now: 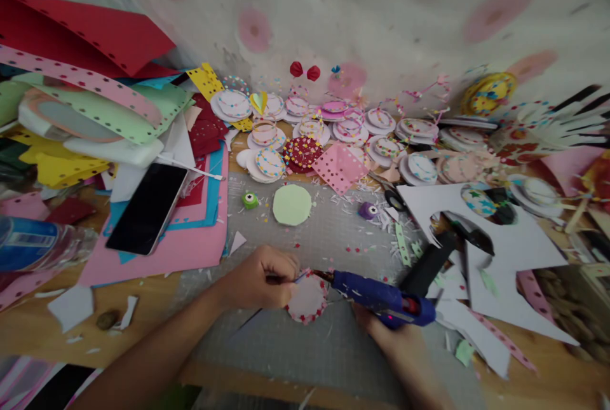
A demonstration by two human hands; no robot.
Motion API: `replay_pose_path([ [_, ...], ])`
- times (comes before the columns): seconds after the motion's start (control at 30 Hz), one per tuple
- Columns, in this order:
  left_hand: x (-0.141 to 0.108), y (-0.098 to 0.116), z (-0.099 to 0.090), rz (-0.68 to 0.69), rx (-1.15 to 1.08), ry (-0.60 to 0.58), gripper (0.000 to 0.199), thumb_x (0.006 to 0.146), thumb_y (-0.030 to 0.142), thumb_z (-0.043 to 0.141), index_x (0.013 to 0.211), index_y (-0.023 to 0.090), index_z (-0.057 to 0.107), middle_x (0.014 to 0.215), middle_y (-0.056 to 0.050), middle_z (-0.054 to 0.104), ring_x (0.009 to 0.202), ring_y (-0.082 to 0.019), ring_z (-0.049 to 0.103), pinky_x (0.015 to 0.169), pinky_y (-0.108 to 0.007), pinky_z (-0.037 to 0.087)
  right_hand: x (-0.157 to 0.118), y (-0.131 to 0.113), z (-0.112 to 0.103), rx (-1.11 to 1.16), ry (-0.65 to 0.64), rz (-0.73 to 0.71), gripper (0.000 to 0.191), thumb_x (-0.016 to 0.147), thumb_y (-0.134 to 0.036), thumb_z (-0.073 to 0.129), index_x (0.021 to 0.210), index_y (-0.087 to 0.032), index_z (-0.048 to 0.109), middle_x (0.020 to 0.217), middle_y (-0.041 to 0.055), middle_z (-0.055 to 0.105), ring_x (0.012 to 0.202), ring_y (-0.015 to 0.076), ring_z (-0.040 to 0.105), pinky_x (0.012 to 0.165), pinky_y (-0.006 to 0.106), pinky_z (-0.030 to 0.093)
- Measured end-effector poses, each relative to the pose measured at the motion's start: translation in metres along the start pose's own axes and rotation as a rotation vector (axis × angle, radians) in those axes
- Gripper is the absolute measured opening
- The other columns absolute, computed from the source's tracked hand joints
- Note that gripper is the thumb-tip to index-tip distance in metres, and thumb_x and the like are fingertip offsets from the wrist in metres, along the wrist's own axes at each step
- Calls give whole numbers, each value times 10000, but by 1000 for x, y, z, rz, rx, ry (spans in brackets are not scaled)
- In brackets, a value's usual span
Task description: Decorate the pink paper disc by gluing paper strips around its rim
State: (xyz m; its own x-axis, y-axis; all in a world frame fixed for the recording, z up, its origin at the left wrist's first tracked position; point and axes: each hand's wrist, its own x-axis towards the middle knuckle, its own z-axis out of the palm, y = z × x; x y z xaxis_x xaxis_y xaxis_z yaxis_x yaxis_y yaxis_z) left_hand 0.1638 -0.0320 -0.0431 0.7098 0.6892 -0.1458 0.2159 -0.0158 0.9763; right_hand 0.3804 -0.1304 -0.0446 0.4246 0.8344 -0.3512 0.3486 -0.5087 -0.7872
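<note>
My right hand [381,327] is wrapped around a blue hot glue gun [376,292] with a red light on its side. Its nozzle points left and meets the upper edge of a white paper disc [307,299] rimmed with small red stars. At that disc's left edge, my left hand [267,278] is closed in a pinch on a thin dark strip [248,322], whose tail hangs toward the front. The fingertips partly hide the strip. Behind the disc lies a pale green paper circle [291,205], between a green craft punch [250,200] and a purple craft punch [368,210].
Several small paper hats [264,165] line the back. A phone [147,206] rests on coloured paper at left, near a bottle [33,243]. Scissors [394,197] and cut white card [519,232] lie at right. Paper scraps dot the grey cutting mat [257,365].
</note>
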Motion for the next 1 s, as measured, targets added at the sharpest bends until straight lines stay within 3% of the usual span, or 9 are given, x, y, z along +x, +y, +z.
replay_pose_path([
  [0.17, 0, -2, 0, 32, -18, -30, 362, 682, 226, 478, 503, 223, 164, 508, 50, 162, 526, -126, 194, 736, -335, 447, 0, 2, 1, -5, 12, 10, 271, 597, -472, 625, 648, -206, 633, 673, 36, 721, 668, 240, 673, 642, 294, 548],
  [0.5, 0, -2, 0, 89, -45, -25, 354, 674, 146, 472, 502, 220, 171, 499, 57, 185, 521, -124, 231, 712, -326, 431, -1, -2, 2, 12, -15, 5, 247, 604, -478, 592, 568, -240, 539, 668, 23, 709, 677, 225, 668, 674, 275, 545],
  [0.73, 0, -2, 1, 117, -66, -26, 351, 682, 114, 461, 508, 212, 172, 510, 66, 163, 521, -118, 202, 706, -319, 414, -2, -6, 4, 76, -6, 21, 226, 589, -454, 611, 612, -237, 553, 703, 19, 721, 708, 233, 672, 743, 294, 540],
  [1.0, 0, -1, 0, 114, -54, -27, 351, 675, 102, 453, 516, 214, 160, 510, 62, 170, 531, -121, 241, 675, -311, 393, -2, -9, 3, 67, -37, -6, 205, 622, -442, 577, 622, -237, 575, 653, 5, 707, 651, 212, 661, 685, 272, 540],
])
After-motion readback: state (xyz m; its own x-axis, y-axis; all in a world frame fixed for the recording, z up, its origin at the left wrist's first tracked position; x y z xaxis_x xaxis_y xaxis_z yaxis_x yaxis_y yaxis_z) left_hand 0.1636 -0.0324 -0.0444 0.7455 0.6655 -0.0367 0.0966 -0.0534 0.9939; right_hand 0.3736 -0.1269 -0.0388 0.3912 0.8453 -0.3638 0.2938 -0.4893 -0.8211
